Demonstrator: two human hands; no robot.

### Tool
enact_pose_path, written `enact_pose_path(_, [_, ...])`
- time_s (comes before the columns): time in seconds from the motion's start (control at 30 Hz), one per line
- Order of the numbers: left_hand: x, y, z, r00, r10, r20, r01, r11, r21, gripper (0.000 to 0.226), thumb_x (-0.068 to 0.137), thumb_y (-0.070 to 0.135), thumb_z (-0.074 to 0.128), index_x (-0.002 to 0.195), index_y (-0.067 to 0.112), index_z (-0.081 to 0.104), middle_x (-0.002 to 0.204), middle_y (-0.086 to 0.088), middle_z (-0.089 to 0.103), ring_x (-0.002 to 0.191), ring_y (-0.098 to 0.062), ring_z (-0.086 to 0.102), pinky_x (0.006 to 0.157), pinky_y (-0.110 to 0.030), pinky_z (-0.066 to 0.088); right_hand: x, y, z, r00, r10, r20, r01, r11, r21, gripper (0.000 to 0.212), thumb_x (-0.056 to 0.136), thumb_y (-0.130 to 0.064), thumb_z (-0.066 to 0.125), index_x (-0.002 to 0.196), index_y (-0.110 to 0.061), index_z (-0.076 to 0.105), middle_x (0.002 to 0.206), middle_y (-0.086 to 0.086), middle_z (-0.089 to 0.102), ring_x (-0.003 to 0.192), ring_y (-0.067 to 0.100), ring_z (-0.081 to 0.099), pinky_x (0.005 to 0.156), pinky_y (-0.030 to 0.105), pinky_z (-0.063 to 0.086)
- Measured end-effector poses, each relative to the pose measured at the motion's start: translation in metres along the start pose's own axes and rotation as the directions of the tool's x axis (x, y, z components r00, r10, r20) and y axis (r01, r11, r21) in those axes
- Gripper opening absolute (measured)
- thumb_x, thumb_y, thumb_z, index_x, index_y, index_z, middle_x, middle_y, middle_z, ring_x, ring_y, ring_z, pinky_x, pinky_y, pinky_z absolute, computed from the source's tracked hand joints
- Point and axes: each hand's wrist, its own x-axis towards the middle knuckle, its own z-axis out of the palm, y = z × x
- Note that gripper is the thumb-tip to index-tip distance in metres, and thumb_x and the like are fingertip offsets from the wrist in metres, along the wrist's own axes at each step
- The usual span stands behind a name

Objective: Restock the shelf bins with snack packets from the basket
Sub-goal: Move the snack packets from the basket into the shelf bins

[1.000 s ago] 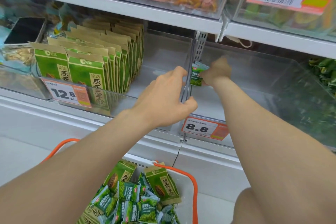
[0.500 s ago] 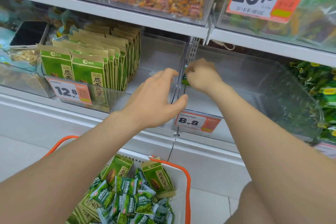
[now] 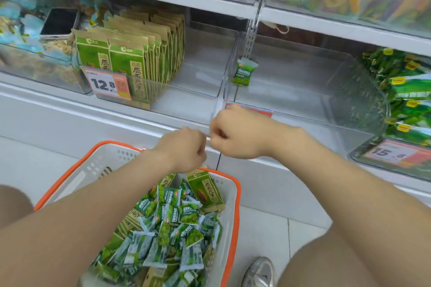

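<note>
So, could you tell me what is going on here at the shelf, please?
A person is restocking clear shelf bins from a basket on the floor, piled with small green packets and a few kraft bags. One lone green packet stands at the back left corner of the middle bin. The left hand and right hand are curled side by side above the basket, with no packet visible in either grip.

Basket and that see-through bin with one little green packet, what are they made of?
The basket looks like hard plastic: matt white walls with moulded slots and a smooth orange rim. The bin seems clear rigid plastic, perhaps acrylic: you see through it, and its walls glint. The packet looks like glossy printed film with a sealed top edge.
</note>
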Motion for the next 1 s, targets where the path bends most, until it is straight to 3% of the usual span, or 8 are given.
enact_pose_path(0.1, [-0.009, -0.01, 0.04, 0.947, 0.039, 0.319, -0.076, 0.992, 0.105, 0.018, 0.097, 0.025, 0.052, 0.097, 0.021, 0.069, 0.105, -0.007, 0.07, 0.099, -0.032, 0.067, 0.077, -0.035, 0.053, 0.002, -0.005, 0.04, 0.955, -0.009, 0.297, 0.016, 1.0, -0.022, 0.031, 0.085, -0.021, 0.055, 0.057, -0.009, 0.049, 0.052, 0.009, 0.047, 0.054, 0.028, 0.044, 0.05, 0.038, 0.041])
enact_pose_path(0.23, [-0.017, -0.025, 0.098, 0.824, 0.046, 0.565, -0.143, 0.981, 0.13, 0.027, 0.104, 0.018, 0.049, 0.123, 0.012, 0.067, 0.116, -0.008, 0.068, 0.103, -0.031, 0.066, 0.082, -0.042, 0.055, 0.007, -0.009, 0.072, 0.863, 0.086, 0.497, -0.013, 0.989, -0.147, 0.02, 0.077, -0.01, 0.057, 0.059, -0.008, 0.063, 0.058, 0.011, 0.066, 0.053, 0.03, 0.061, 0.046, 0.033, 0.051])
enact_pose_path(0.43, [-0.023, -0.025, 0.139, 0.687, 0.096, 0.72, -0.25, 0.962, 0.111, 0.098, 0.093, -0.015, 0.051, 0.167, 0.03, 0.007, 0.171, -0.006, 0.02, 0.151, -0.029, 0.036, 0.098, -0.039, 0.049, 0.011, -0.02, 0.081, 0.779, 0.084, 0.622, 0.017, 0.988, -0.155, 0.022, 0.084, -0.01, 0.053, 0.065, -0.008, 0.064, 0.068, 0.008, 0.073, 0.061, 0.025, 0.067, 0.055, 0.03, 0.054])
enact_pose_path(0.63, [-0.016, -0.03, 0.161, 0.75, 0.077, 0.657, -0.173, 0.981, 0.083, 0.055, 0.105, 0.017, 0.058, 0.155, 0.012, 0.032, 0.145, -0.014, 0.045, 0.126, -0.032, 0.056, 0.099, -0.041, 0.049, 0.017, -0.015, 0.081, 0.803, 0.077, 0.59, 0.046, 0.98, -0.192, 0.022, 0.088, -0.012, 0.054, 0.066, -0.011, 0.056, 0.071, 0.01, 0.065, 0.059, 0.022, 0.05, 0.055, 0.031, 0.043])
enact_pose_path(0.73, [-0.012, -0.024, 0.157, 0.735, 0.075, 0.674, -0.204, 0.972, 0.114, 0.029, 0.105, 0.031, 0.061, 0.116, 0.004, 0.062, 0.116, -0.015, 0.059, 0.104, -0.03, 0.056, 0.086, -0.039, 0.046, 0.019, -0.013, 0.081, 0.835, 0.076, 0.545, 0.031, 0.983, -0.184, 0.026, 0.093, -0.015, 0.053, 0.068, -0.012, 0.051, 0.069, 0.005, 0.052, 0.059, 0.023, 0.044, 0.052, 0.03, 0.037])
enact_pose_path(0.83, [-0.01, -0.028, 0.152, 0.752, 0.062, 0.657, -0.143, 0.987, 0.072, 0.026, 0.102, 0.03, 0.067, 0.087, 0.014, 0.052, 0.083, -0.008, 0.05, 0.074, -0.026, 0.046, 0.071, -0.035, 0.04, 0.019, -0.014, 0.078, 0.831, 0.084, 0.55, 0.029, 0.981, -0.192, 0.018, 0.095, -0.016, 0.052, 0.082, -0.009, 0.063, 0.08, 0.007, 0.059, 0.063, 0.024, 0.052, 0.051, 0.029, 0.037])
enact_pose_path(0.93, [-0.007, -0.027, 0.122, 0.783, 0.101, 0.614, -0.046, 0.993, -0.105, 0.02, 0.102, 0.026, 0.067, 0.1, 0.015, 0.05, 0.093, -0.001, 0.053, 0.074, -0.019, 0.048, 0.068, -0.033, 0.042, 0.019, -0.014, 0.075, 0.824, 0.076, 0.562, 0.017, 0.987, -0.159, 0.034, 0.097, -0.019, 0.053, 0.125, -0.01, 0.069, 0.115, 0.013, 0.069, 0.099, 0.031, 0.07, 0.061, 0.031, 0.05])
enact_pose_path(1.0, [-0.003, -0.023, 0.095, 0.829, 0.13, 0.543, 0.026, 0.963, -0.27, 0.02, 0.099, 0.025, 0.071, 0.104, 0.015, 0.056, 0.105, -0.006, 0.06, 0.077, -0.023, 0.062, 0.065, -0.034, 0.055, 0.019, -0.011, 0.068, 0.849, 0.051, 0.527, 0.027, 0.99, -0.139, 0.034, 0.096, -0.023, 0.056, 0.124, -0.01, 0.07, 0.113, 0.013, 0.07, 0.104, 0.033, 0.069, 0.078, 0.04, 0.059])
